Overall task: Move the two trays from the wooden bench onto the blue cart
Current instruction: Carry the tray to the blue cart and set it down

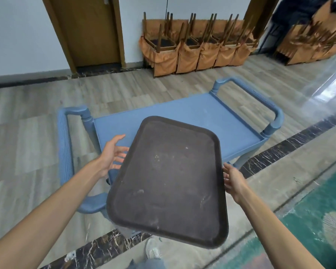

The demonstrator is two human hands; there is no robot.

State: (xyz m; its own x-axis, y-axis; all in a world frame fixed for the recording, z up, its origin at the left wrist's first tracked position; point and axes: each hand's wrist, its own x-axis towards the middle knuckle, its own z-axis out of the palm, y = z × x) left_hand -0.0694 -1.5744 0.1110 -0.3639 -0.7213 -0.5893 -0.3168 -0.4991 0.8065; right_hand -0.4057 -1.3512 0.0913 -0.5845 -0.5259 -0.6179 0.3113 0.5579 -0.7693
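A dark brown rectangular tray [169,181] hangs tilted in the air over the near edge of the blue cart [202,113]. My left hand [113,154] is at the tray's left edge, fingers spread and reaching under it. My right hand [233,181] grips the tray's right edge, fingers beneath. The cart's top shelf is bare where it shows beyond the tray. Only this one tray is in view, and the wooden bench is out of sight.
The cart has raised handles at its left end [66,144] and right end [260,101]. Upturned chairs with orange covers [194,49] line the far wall beside a wooden door [89,30]. A green carpet [314,208] lies at the right. My shoe [152,249] is below.
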